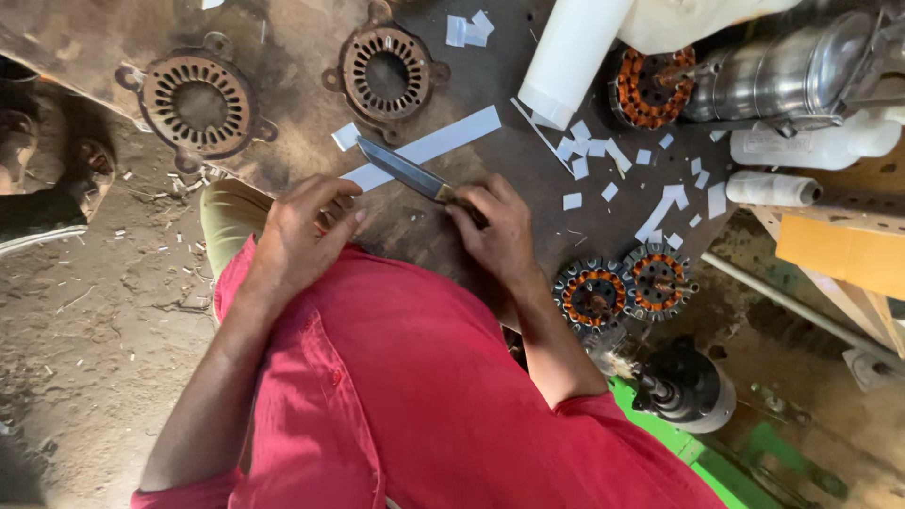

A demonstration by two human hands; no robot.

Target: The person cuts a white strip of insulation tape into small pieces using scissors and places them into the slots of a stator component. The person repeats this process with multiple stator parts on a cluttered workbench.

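Observation:
My right hand (495, 231) grips the handle of a knife (407, 170) whose dark blade lies across a long white paper strip (443, 141) on the dark workbench (311, 66). My left hand (302, 231) rests on the near end of that strip, fingers curled, pressing it down at the bench edge. I wear a red shirt, which fills the lower middle of the view.
Two rusty round slotted plates (198, 104) (386, 71) lie at the back. Several white paper scraps (603, 155) scatter to the right. A white paper roll (570, 57), copper-wound stators (592, 294) (650, 87), a metal cylinder (782, 71) and a motor (688, 382) crowd the right. Dirt floor at left.

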